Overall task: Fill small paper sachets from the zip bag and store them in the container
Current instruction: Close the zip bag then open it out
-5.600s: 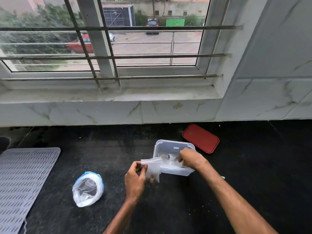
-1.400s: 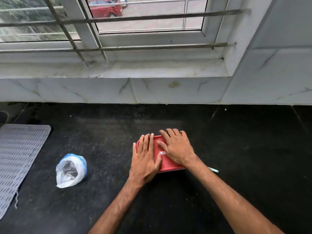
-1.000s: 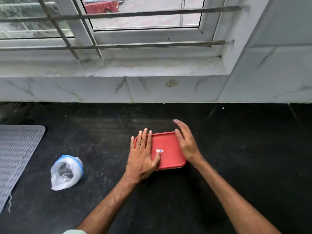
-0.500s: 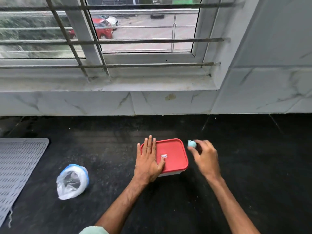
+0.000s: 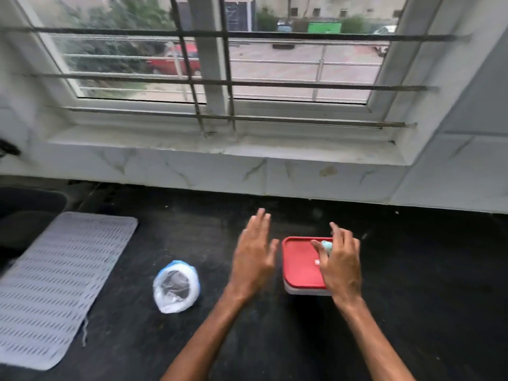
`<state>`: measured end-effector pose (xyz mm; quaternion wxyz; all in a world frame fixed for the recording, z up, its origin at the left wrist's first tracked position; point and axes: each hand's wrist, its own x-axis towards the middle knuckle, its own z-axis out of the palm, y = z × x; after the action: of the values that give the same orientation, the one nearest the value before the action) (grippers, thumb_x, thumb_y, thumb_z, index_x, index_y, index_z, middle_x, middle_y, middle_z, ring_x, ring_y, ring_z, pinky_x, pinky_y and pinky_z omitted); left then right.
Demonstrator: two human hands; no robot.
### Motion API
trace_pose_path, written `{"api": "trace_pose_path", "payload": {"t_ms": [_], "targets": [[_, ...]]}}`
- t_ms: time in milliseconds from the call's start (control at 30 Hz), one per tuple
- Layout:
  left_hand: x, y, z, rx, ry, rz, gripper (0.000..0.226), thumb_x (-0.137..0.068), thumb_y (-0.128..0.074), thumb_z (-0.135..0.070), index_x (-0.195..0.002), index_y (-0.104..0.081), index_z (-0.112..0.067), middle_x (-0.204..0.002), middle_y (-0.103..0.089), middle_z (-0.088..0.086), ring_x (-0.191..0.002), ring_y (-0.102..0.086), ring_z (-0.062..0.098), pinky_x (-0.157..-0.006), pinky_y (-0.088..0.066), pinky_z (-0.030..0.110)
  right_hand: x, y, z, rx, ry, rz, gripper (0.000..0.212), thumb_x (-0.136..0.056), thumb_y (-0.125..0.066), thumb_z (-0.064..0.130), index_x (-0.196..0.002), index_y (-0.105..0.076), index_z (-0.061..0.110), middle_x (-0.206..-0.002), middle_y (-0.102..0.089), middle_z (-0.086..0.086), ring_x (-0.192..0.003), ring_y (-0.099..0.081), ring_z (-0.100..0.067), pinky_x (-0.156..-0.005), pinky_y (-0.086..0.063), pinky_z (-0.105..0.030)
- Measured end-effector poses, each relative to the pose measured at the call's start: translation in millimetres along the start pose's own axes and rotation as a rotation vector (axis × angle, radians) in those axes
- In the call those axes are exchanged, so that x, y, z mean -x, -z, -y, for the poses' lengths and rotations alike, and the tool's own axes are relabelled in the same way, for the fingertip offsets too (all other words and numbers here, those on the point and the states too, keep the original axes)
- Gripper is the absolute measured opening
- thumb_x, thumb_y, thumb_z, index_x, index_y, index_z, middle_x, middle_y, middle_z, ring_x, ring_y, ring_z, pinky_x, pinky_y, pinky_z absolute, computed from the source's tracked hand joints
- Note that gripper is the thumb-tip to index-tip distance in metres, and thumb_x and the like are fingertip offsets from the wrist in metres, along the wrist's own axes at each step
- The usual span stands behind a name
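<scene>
Head view: black counter [image 5: 412,303] beneath a barred window [image 5: 275,72]; red-lidded container [image 5: 299,270] closed; left hand [image 5: 254,257] spread, right hand [image 5: 342,266] pinching a pale-blue bit [image 5: 327,245].

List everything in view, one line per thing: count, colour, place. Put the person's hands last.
container: 1, whitish, on the counter right of centre, closed
lid: 1, red, on the container
small object: 1, pale blue, above the lid's far edge
plastic bag: 1, white with a blue rim, on the counter left of the container
mat: 1, grey, slotted, at the counter's left end
counter: 1, black
window: 1, white frame, dark bars, above the counter
left hand: fingers straight, left of the lid
right hand: over the lid, pinches the small object
</scene>
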<state>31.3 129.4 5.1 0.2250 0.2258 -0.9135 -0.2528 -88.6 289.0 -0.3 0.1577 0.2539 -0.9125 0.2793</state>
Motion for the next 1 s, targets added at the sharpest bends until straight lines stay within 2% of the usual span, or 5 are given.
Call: {"api": "trace_pose_path", "payload": {"t_ms": [133, 300, 533, 733, 1000], "targets": [[28.7, 91.1, 124.3, -0.050, 0.412, -0.264, 0.038, -0.091, -0.058, -0.020, -0.127, -0.058, -0.009, -0.129, -0.058, 0.014, -0.123, -0.052, 0.034, -0.106, -0.036, 0.040, 38.2, -23.7, 105.6, -0.479, -0.006, 0.430, 0.012, -0.089, -0.068, 0.026, -0.086, -0.071, 0.015, -0.084, -0.071, -0.001, -0.079, -0.064, -0.015, -0.075, -0.045, -0.030], [81.4, 107.5, 232.8, 0.029, 0.809, 0.385, 0.035, -0.088, -0.070, -0.025, -0.118, -0.065, -0.006, -0.117, -0.068, 0.016, -0.108, -0.064, 0.026, -0.097, -0.049, 0.040, 98.7, -117.8, 171.9, -0.487, -0.189, 1.072, 0.043, -0.085, -0.065, 0.051, -0.105, -0.067, 0.013, -0.094, -0.068, -0.001, -0.081, -0.058, -0.010, -0.080, -0.051, -0.031], [104.2, 98.7, 212.7, 0.386, 0.813, 0.155, 0.030, -0.057, -0.084, -0.029, -0.071, -0.061, -0.016, -0.068, -0.064, 0.000, -0.065, -0.055, 0.015, -0.068, -0.052, 0.038, 98.5, -113.0, 176.9, -0.800, -0.429, 1.031, 0.022, -0.075, -0.083, 0.019, -0.083, -0.064, 0.012, -0.082, -0.068, -0.008, -0.074, -0.064, -0.018, -0.067, -0.055, -0.039], [92.2, 108.1, 143.3, 0.106, 0.763, -0.165, 0.035, -0.068, -0.057, 0.007, -0.060, -0.036, -0.019, -0.060, -0.047, -0.001, -0.062, -0.044, 0.026, -0.057, -0.032, 0.033, 75.6, -72.1, 204.3, -0.261, -0.236, 0.648, 0.011, -0.075, -0.061, 0.012, -0.064, -0.058, 0.015, -0.074, -0.067, -0.007, -0.074, -0.066, -0.027, -0.062, -0.049, -0.031], [76.2, 96.6, 112.2, 0.219, 0.623, -0.010, 0.030, -0.082, -0.070, -0.032, -0.067, -0.047, -0.020, -0.062, -0.058, -0.006, -0.062, -0.054, 0.019, -0.061, -0.041, 0.034, 59.5, -49.3, 192.9, -0.256, -0.258, 0.594, 0.019, -0.079, -0.066, 0.031, -0.072, -0.055, 0.018, -0.074, -0.066, 0.002, -0.072, -0.064, -0.018, -0.063, -0.049, -0.029]]}}
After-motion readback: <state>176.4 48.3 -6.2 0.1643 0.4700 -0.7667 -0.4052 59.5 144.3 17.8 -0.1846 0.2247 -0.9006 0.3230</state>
